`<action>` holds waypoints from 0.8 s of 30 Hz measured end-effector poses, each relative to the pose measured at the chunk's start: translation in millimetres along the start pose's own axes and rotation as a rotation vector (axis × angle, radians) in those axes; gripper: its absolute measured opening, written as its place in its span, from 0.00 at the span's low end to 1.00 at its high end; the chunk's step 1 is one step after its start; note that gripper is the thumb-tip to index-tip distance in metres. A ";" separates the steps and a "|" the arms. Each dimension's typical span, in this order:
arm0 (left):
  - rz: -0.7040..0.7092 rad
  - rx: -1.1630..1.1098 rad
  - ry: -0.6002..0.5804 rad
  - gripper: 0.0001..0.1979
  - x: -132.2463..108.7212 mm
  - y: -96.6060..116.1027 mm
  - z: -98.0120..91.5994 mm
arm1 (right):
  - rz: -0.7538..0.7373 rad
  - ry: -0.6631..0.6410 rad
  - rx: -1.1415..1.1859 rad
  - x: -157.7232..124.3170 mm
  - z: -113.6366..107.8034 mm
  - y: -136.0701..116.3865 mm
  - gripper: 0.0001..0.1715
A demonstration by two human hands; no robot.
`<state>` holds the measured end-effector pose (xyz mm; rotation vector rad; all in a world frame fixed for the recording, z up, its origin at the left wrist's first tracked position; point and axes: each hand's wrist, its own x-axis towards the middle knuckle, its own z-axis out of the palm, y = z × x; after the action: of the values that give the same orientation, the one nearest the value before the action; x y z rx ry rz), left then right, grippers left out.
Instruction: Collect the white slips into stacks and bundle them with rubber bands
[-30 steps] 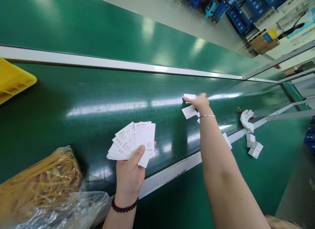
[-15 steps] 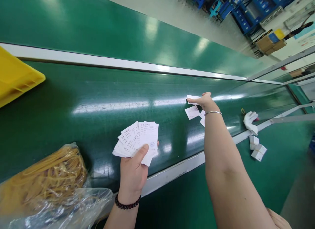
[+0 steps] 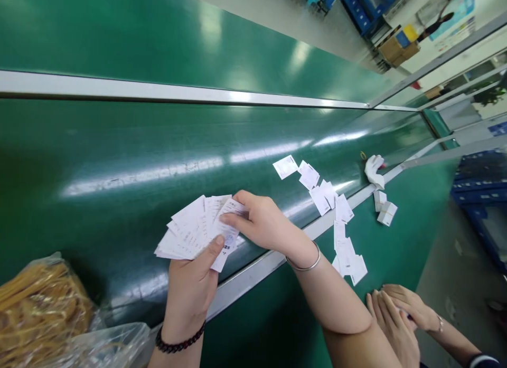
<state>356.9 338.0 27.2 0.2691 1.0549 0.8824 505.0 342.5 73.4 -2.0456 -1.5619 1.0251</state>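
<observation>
My left hand (image 3: 194, 283) holds a fanned stack of printed white paper cards (image 3: 190, 225), its thumb pressed on top of them. At the right side of the fan, my right hand (image 3: 257, 215) pinches the top card (image 3: 229, 220) between thumb and fingers. That card still overlaps the others. Farther right, several loose cards lie in a scattered line, from one card (image 3: 285, 167) on the green belt to a small cluster (image 3: 346, 257) on the near green table.
A plastic bag of yellow-brown rubber bands (image 3: 43, 304) lies at lower left. Beyond the loose cards are a white glove (image 3: 373, 170) and two banded white bundles (image 3: 387, 213). Another person's hands (image 3: 396, 310) rest at lower right. A metal rail (image 3: 273, 262) edges the belt.
My right hand has come back from the loose cards on the belt to the fan and pinches a card there. The view has shifted right, revealing more loose cards and another person's hands.
</observation>
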 end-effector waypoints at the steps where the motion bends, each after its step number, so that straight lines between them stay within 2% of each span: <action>1: 0.001 0.014 0.005 0.41 -0.3 0.8 0.4 | 0.001 0.084 -0.037 2.7 -1.5 4.8 0.13; 4: -0.011 0.019 -0.021 0.43 -1.6 2.8 -0.9 | 0.140 0.435 -0.235 19.1 -35.2 46.3 0.16; 5: -0.018 0.013 -0.029 0.43 -2.0 3.1 -1.6 | 0.211 0.532 -0.334 25.9 -51.0 65.1 0.17; 6: -0.029 0.008 -0.032 0.43 -2.3 3.3 -2.1 | 0.297 0.583 -0.407 32.7 -66.4 83.9 0.22; 8: -0.051 0.003 -0.021 0.43 -2.5 3.5 -2.5 | 0.461 0.569 -0.431 44.6 -90.6 116.2 0.37; 10: -0.063 0.007 -0.011 0.42 -2.0 3.5 -2.2 | 0.558 0.491 -0.357 52.9 -103.1 136.3 0.45; 13: -0.059 0.010 -0.016 0.43 -1.3 3.3 -1.9 | 0.616 0.408 -0.267 59.5 -106.5 144.4 0.38; 16: -0.053 0.008 -0.030 0.41 -2.0 3.1 -1.6 | 0.642 0.410 -0.282 61.6 -105.4 139.8 0.32; 20: -0.038 0.003 -0.021 0.39 -4.0 4.1 0.6 | 0.552 0.518 -0.252 56.8 -99.0 132.0 0.32; 24: 0.000 0.010 -0.001 0.40 -4.6 5.3 2.1 | 0.442 0.593 -0.246 44.7 -82.0 124.2 0.32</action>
<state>355.2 338.4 34.3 0.2777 1.0584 0.8768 653.7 356.0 30.4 -2.6145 -0.9862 0.2851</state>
